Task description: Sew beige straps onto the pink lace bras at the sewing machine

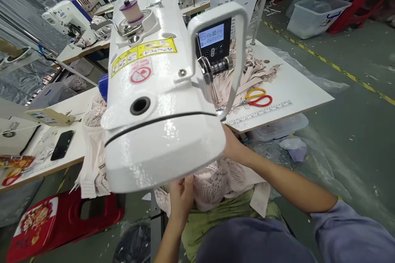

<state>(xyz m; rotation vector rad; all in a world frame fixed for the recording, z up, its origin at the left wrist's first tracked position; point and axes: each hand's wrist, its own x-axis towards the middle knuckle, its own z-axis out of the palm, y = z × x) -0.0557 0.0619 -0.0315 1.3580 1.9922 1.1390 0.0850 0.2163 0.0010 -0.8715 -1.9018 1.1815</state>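
A beige lace bra (211,185) lies across the lap, its upper part running under the white head of a sewing machine (166,144). Fingers of my left hand (182,193) are closed on the bra's edge just below the machine head, their tips partly covered by it. My right hand (231,143) reaches in behind the right side of the head, beside the bra. The machine hides its fingers, so their grip does not show. The needle area is also out of sight. A loose beige band end (261,199) hangs at the right of the lap.
Scissors with red and yellow handles (259,98), a ruler (262,113) and cut beige strips (247,76) lie on the right tabletop. More beige garments (94,144) hang at the left, near a black phone (62,145). A red stool (61,222) stands lower left.
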